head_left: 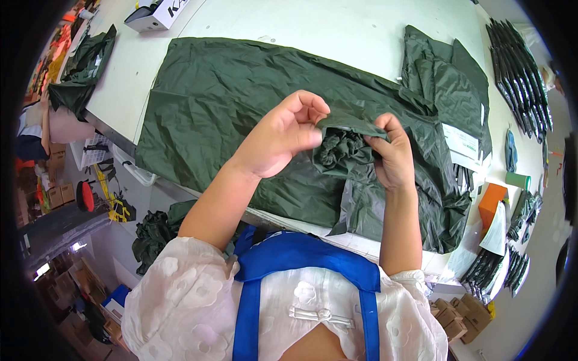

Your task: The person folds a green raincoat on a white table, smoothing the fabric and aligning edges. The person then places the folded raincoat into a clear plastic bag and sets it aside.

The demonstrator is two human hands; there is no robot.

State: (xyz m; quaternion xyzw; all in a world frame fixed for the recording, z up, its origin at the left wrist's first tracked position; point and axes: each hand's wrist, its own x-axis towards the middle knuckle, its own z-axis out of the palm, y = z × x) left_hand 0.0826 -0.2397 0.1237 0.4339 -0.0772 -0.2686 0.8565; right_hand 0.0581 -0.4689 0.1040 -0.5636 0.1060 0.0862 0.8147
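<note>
A large sheet of dark green, thin, shiny fabric lies spread and creased over the table in front of me. Above its middle, a gathered bunch of the same green fabric is raised between my hands, with its edge stretched into a band. My left hand pinches the left end of this edge between thumb and fingers. At the other end, the thumb and curled fingers of my right hand grip the band. Whether the bunch is joined to the spread sheet cannot be made out.
More folded green fabric lies at the right, near a white printed sheet. Dark packets line the far right, above an orange box. A white box stands at the back left. Another person is at the left.
</note>
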